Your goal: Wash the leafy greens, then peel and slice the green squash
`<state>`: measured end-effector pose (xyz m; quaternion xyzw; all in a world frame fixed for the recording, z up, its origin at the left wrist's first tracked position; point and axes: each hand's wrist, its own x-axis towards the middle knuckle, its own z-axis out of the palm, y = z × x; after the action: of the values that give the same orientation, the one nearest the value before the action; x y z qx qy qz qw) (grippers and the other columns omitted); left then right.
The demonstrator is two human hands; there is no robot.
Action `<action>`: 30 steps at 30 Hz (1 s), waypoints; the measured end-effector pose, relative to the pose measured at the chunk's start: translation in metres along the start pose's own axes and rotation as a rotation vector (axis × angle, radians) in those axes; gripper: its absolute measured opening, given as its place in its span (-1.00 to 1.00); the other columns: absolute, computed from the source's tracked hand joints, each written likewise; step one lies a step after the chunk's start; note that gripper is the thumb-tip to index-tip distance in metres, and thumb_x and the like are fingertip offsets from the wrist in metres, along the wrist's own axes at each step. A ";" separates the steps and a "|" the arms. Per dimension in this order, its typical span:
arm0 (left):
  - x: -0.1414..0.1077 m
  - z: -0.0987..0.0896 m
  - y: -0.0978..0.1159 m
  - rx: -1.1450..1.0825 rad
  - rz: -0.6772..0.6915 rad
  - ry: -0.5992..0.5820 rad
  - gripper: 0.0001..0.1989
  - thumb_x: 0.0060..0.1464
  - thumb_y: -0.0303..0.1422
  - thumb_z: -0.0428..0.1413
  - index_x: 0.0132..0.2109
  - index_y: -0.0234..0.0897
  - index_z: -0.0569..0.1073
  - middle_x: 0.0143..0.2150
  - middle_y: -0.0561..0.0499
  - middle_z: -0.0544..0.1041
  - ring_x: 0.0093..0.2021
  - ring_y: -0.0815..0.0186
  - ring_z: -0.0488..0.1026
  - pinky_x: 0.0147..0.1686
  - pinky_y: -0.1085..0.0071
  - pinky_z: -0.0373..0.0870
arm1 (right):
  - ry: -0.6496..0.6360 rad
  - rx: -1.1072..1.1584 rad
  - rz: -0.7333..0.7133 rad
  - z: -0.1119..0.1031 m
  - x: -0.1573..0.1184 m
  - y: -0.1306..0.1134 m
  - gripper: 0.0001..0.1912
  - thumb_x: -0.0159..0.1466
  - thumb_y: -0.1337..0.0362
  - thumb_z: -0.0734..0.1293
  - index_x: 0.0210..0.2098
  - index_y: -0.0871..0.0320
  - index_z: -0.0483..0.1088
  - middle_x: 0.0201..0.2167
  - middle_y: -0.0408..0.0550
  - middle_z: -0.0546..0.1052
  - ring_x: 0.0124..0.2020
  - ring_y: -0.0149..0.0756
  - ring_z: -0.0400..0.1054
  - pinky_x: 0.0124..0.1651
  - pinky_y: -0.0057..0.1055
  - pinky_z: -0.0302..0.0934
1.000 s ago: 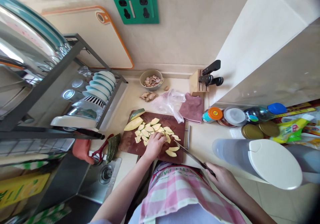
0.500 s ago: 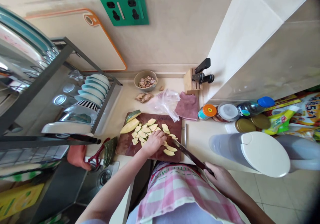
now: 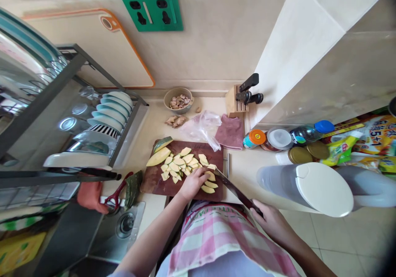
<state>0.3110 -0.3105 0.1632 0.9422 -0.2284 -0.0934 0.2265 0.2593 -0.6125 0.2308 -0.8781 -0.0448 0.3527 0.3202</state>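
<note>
A dark brown cutting board (image 3: 151, 182) lies on the counter before me. Pale yellow squash slices (image 3: 179, 161) with green rims are heaped on it. At its left end are a larger cut squash piece (image 3: 159, 157) and a green-skinned piece (image 3: 163, 143). My left hand (image 3: 194, 183) is on the board's right half, its curled fingers closed on slices by the blade. My right hand (image 3: 268, 216) grips the black handle of a kitchen knife (image 3: 232, 189). The knife points up and left, its tip among slices at the board's right side. The fingers partly hide the slices beneath them.
Behind the board are a bowl (image 3: 178, 111), ginger (image 3: 175, 121), a clear plastic bag (image 3: 204, 128), a mauve cloth (image 3: 230, 132) and a knife block (image 3: 232, 100). Jars and a white-lidded jug (image 3: 324, 189) stand right. Left are a dish rack (image 3: 128, 132), red peeler (image 3: 116, 198) and sink (image 3: 108, 237).
My left hand has shifted right and slightly down, from the edge of the heap to the slices beside the blade. The knife stays in my right hand, nearly in place.
</note>
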 end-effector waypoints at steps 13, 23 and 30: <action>-0.003 0.010 0.002 -0.023 0.000 0.000 -0.72 0.13 -0.48 -0.02 -0.04 -0.15 0.43 -0.08 -0.04 0.39 -0.08 0.28 0.28 -0.04 0.33 0.31 | -0.026 -0.268 -0.079 -0.003 0.007 -0.024 -0.71 0.30 0.24 -0.02 -0.26 0.09 0.29 -0.41 -0.08 0.47 -0.37 -0.27 0.39 -0.32 -0.41 0.13; -0.003 0.009 0.007 -0.144 -0.106 0.071 -0.74 0.16 -0.42 -0.06 -0.08 -0.21 0.47 -0.12 -0.06 0.42 -0.09 0.28 0.34 -0.07 0.35 0.32 | -0.038 -0.305 0.001 0.015 0.029 -0.012 -0.70 0.28 0.27 0.02 -0.13 0.10 0.32 -0.33 -0.02 0.52 -0.33 -0.22 0.42 -0.35 -0.42 0.11; 0.051 -0.030 -0.017 0.127 -0.180 0.064 -0.66 0.10 -0.48 -0.03 0.03 -0.25 0.39 -0.08 -0.12 0.42 -0.07 0.19 0.32 -0.04 0.28 0.26 | 0.031 -0.217 -0.022 0.003 0.030 -0.012 -0.69 0.27 0.23 0.01 -0.20 0.12 0.33 -0.35 -0.02 0.52 -0.31 -0.22 0.41 -0.32 -0.42 0.09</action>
<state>0.3710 -0.3099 0.1778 0.9739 -0.1411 -0.0687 0.1641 0.2816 -0.5921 0.2187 -0.9125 -0.0873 0.3284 0.2277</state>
